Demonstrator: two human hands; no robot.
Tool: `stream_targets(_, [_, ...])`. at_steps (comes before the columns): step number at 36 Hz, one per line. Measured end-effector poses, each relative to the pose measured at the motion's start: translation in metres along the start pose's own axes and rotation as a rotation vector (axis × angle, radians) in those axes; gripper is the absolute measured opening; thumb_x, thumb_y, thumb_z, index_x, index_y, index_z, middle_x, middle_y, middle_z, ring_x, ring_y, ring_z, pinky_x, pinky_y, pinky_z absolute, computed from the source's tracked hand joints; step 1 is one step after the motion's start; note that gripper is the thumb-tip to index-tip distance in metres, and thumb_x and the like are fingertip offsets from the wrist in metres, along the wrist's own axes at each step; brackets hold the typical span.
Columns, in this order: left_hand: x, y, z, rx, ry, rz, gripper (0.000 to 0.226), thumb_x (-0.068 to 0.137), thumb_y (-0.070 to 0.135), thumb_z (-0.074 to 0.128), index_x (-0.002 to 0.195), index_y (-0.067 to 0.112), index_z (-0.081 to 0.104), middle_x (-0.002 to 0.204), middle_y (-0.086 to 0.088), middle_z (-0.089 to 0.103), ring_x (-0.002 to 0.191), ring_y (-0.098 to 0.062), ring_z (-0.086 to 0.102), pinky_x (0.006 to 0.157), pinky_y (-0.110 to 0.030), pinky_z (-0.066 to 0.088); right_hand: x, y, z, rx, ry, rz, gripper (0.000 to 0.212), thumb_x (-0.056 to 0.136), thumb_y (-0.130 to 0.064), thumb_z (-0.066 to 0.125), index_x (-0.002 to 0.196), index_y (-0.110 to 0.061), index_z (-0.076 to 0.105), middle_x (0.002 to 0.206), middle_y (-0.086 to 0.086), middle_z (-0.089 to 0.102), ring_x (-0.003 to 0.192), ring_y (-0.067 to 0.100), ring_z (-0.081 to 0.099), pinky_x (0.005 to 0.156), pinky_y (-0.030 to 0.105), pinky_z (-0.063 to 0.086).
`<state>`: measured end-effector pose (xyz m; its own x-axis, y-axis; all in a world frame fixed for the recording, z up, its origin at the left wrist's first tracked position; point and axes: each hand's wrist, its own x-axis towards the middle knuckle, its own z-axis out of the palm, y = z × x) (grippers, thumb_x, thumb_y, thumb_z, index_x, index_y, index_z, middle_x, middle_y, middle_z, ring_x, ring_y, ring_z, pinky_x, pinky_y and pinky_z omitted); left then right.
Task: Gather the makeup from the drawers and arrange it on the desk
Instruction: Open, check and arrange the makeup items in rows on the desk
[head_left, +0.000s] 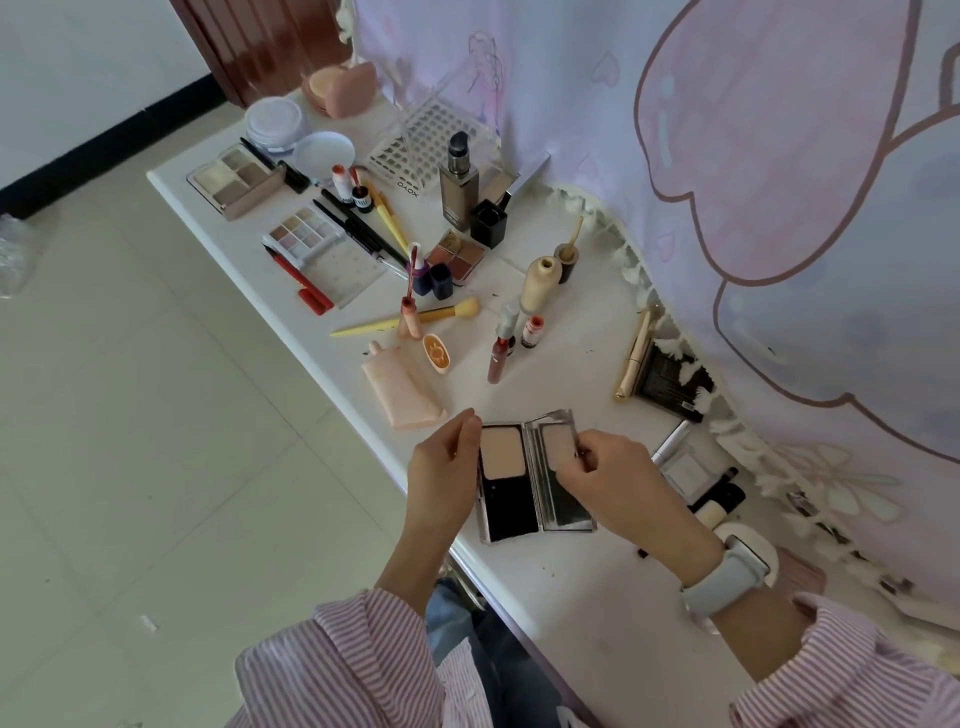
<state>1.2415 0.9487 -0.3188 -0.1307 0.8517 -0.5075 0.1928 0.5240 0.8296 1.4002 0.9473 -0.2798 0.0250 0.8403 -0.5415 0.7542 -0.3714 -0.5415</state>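
Note:
An open powder compact (511, 480) lies flat on the white desk (571, 587) near its front edge, beige powder in one half and a mirror in the other. My left hand (441, 462) holds the compact's left side with curled fingers. My right hand (608, 480) pinches the mirror half at its upper right. Further along the desk lie a peach tube (402, 392), a yellow brush (410, 318), eyeshadow palettes (236, 179), lip glosses and pencils.
A tall pump bottle (458, 182), a clear grid organiser (426, 137) and round powder jars (274, 122) stand at the far end. A pink-purple cloth (753, 182) hangs along the desk's right side. A black box (672, 382) and small bottles lie by it. Tiled floor on the left.

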Motion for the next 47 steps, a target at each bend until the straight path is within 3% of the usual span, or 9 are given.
stream_targets(3, [-0.004, 0.005, -0.001, 0.128, 0.086, 0.015, 0.032, 0.097, 0.025, 0.046, 0.128, 0.019, 0.053, 0.096, 0.005, 0.064, 0.077, -0.009, 0.058, 0.059, 0.0, 0.042, 0.001, 0.002, 0.0, 0.064, 0.036, 0.043, 0.019, 0.085, -0.017, 0.05, 0.078, -0.001, 0.056, 0.067, 0.009, 0.053, 0.062, 0.02, 0.045, 0.051, 0.024, 0.036])
stream_targets(6, [-0.014, 0.0, 0.001, 0.357, 0.136, 0.184, 0.038, 0.095, 0.017, 0.05, 0.132, 0.009, 0.049, 0.123, -0.006, 0.058, 0.1, -0.018, 0.059, 0.078, -0.009, 0.045, 0.003, 0.004, 0.002, 0.218, 0.069, 0.068, 0.018, 0.085, -0.016, 0.05, 0.086, 0.001, 0.059, 0.081, 0.019, 0.063, 0.075, 0.03, 0.062, 0.07, 0.039, 0.056])
stream_targets(8, [-0.019, -0.007, 0.003, 0.474, 0.167, 0.316, 0.034, 0.093, 0.012, 0.053, 0.126, 0.003, 0.055, 0.122, -0.012, 0.06, 0.108, -0.029, 0.057, 0.088, -0.027, 0.044, 0.003, 0.002, 0.004, 0.294, 0.07, 0.068, 0.015, 0.088, -0.017, 0.051, 0.088, -0.004, 0.058, 0.087, 0.016, 0.065, 0.082, 0.028, 0.064, 0.073, 0.047, 0.056])
stream_targets(13, [-0.024, -0.016, 0.009, 0.643, 0.141, 0.403, 0.051, 0.089, 0.032, 0.034, 0.119, 0.001, 0.06, 0.111, -0.012, 0.066, 0.103, -0.032, 0.059, 0.084, -0.04, 0.049, 0.006, -0.004, 0.012, 0.445, 0.059, 0.082, 0.007, 0.09, -0.015, 0.052, 0.096, -0.014, 0.056, 0.102, 0.009, 0.064, 0.092, 0.023, 0.064, 0.075, 0.039, 0.059])
stream_targets(30, [-0.015, -0.016, 0.001, 0.626, 0.17, 0.425, 0.042, 0.089, 0.029, 0.041, 0.118, 0.005, 0.06, 0.119, -0.01, 0.064, 0.11, -0.03, 0.056, 0.09, -0.041, 0.046, 0.01, 0.006, 0.012, 0.7, -0.014, 0.119, 0.019, 0.095, -0.014, 0.047, 0.107, -0.005, 0.059, 0.09, 0.012, 0.068, 0.082, 0.027, 0.068, 0.078, 0.042, 0.057])
stream_targets(37, [-0.014, -0.018, 0.0, 0.576, 0.194, 0.433, 0.041, 0.088, 0.026, 0.043, 0.118, 0.004, 0.061, 0.118, -0.01, 0.063, 0.111, -0.028, 0.055, 0.094, -0.039, 0.046, 0.029, 0.0, -0.011, 0.303, 0.298, -0.086, 0.03, 0.094, -0.026, 0.049, 0.12, -0.012, 0.055, 0.102, -0.002, 0.059, 0.087, 0.011, 0.055, 0.073, 0.019, 0.043])
stream_targets(41, [-0.013, -0.016, 0.003, 0.55, 0.211, 0.43, 0.037, 0.086, 0.019, 0.048, 0.118, 0.003, 0.06, 0.117, -0.012, 0.063, 0.111, -0.03, 0.055, 0.094, -0.041, 0.046, 0.053, -0.017, -0.014, 0.334, 0.214, -0.135, 0.032, 0.092, -0.02, 0.053, 0.123, -0.013, 0.054, 0.106, -0.005, 0.055, 0.091, 0.011, 0.05, 0.08, 0.021, 0.036])
stream_targets(44, [-0.011, -0.014, 0.004, 0.542, 0.223, 0.432, 0.032, 0.089, 0.012, 0.053, 0.119, 0.003, 0.06, 0.118, -0.012, 0.062, 0.112, -0.029, 0.053, 0.094, -0.042, 0.047, 0.069, -0.025, -0.012, 0.492, 0.172, -0.038, 0.018, 0.086, -0.016, 0.057, 0.095, -0.002, 0.063, 0.084, 0.018, 0.056, 0.077, 0.014, 0.046, 0.075, 0.034, 0.041])
stream_targets(47, [-0.006, -0.009, 0.005, 0.519, 0.224, 0.436, 0.03, 0.09, 0.007, 0.054, 0.119, 0.002, 0.059, 0.117, -0.011, 0.061, 0.111, -0.028, 0.052, 0.094, -0.04, 0.046, 0.081, -0.026, -0.011, 0.546, 0.216, 0.054, 0.042, 0.083, -0.016, 0.06, 0.108, 0.017, 0.053, 0.103, 0.034, 0.057, 0.075, 0.024, 0.049, 0.076, 0.037, 0.044])
